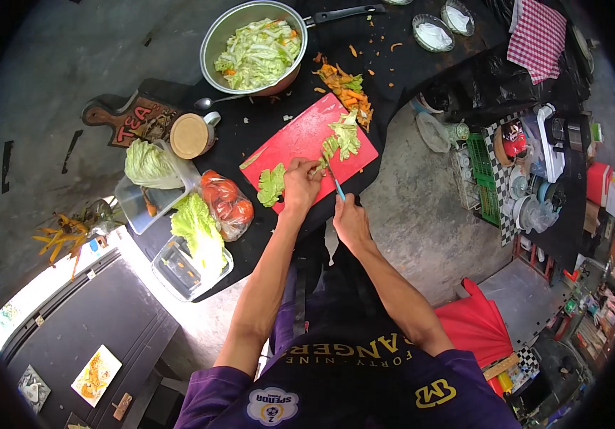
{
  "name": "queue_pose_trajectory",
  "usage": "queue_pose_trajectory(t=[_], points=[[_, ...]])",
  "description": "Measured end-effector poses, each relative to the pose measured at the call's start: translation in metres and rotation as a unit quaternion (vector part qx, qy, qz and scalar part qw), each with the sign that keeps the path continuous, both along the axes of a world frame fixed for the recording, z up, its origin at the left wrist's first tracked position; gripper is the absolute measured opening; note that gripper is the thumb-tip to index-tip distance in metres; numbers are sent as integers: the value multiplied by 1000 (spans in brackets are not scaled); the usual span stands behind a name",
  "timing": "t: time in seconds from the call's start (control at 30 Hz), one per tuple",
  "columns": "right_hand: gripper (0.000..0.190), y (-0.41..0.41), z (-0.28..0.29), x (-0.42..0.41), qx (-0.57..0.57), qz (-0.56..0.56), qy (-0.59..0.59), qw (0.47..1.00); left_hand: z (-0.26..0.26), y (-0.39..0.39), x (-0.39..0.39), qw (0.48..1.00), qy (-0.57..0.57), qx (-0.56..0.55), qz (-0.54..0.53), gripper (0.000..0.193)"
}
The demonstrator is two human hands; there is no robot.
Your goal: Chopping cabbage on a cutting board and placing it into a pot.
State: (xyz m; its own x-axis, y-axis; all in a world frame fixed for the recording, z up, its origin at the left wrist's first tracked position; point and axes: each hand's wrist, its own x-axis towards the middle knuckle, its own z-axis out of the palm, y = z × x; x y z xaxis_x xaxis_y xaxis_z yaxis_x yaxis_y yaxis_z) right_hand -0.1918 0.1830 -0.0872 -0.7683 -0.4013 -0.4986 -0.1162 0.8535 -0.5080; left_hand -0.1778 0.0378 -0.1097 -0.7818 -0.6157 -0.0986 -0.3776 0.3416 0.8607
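Observation:
My right hand (351,221) grips the light-blue handle of a kitchen knife (338,185). Its blade rests over a strip of green leaf vegetable (320,163) on a red cutting board (301,137). With bent fingertips, my left hand (303,185) holds that strip just left of the blade. Cut leaf pieces (346,134) lie to the right of the knife, toward the board's far side. A larger loose leaf (271,185) is on the board's left end, beside my left hand.
Beyond the board stands a pot (206,59) of chopped cabbage; orange peelings (347,91) lie to its right. On the left are a lidded mug (189,137), bagged tomatoes (227,201), a cabbage (149,165) and lettuce (195,220) in a clear container (173,284). Glass bowls (432,33) sit far right.

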Motion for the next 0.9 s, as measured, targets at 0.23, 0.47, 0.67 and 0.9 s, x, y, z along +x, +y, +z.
queue_pose_trajectory(t=[0.23,0.47,0.67,0.9], points=[[33,-3,1,13,-22,-15,-3,1000,-3,-2,-1,993,-57,93,56,21],[32,-1,5,18,-30,-39,0,999,4,-1,-3,959,-101,244,105,32],[27,-14,6,0,-243,-114,52,962,15,1,5,913,-67,384,117,25],[22,-29,3,-26,-295,-172,-103,934,27,-4,11,904,-85,413,75,21]])
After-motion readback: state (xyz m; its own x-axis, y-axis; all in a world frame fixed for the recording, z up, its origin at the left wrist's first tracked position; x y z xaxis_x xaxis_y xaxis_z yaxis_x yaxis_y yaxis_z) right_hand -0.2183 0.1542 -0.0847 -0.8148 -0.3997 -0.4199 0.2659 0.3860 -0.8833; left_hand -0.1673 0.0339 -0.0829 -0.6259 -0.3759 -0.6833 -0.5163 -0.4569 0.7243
